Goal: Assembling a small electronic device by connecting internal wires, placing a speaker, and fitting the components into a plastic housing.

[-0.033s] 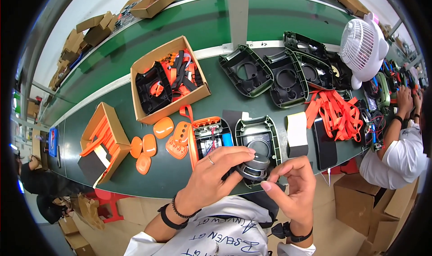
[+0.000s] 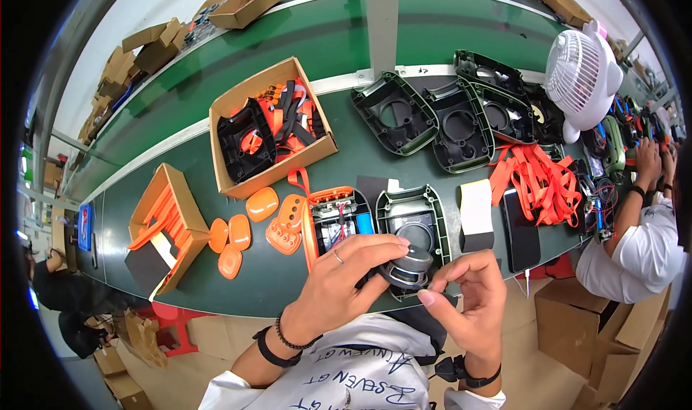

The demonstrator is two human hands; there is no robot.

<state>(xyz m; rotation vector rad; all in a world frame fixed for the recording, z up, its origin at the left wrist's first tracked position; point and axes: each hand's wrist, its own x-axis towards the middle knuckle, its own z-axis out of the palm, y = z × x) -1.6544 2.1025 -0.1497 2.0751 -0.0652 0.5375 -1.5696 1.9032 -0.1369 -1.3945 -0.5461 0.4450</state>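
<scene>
Hands of one seated worker meet over the near edge of a green conveyor table (image 2: 303, 42). The left hand (image 2: 344, 279) curls its fingers around a round grey speaker driver (image 2: 412, 262), fingertips pressing on its upper rim; the right hand (image 2: 472, 294) pinches the driver's lower right edge between thumb and forefinger. The driver lies flat, face upward, within the near end of a dark shell half with green trim (image 2: 418, 226), which rests on the table with its long axis running away from the worker, open side up. Just to the left, touching or nearly so, stands an orange-framed chassis (image 2: 333, 219) with exposed wiring and a blue part, its long axis parallel to the shell's. Left of that lie loose orange covers (image 2: 249, 226), then a small carton of orange parts (image 2: 162, 226); a larger carton of black and orange parts (image 2: 270, 125) sits farther back. Right of the shell lie a white-topped block (image 2: 476, 212), a flat black slab (image 2: 520, 230) and a heap of orange straps (image 2: 537, 175). Empty shell halves (image 2: 447, 118) form a row behind, beside a white desk fan (image 2: 580, 71). A co-worker in white (image 2: 634, 244) works at the right rim.
</scene>
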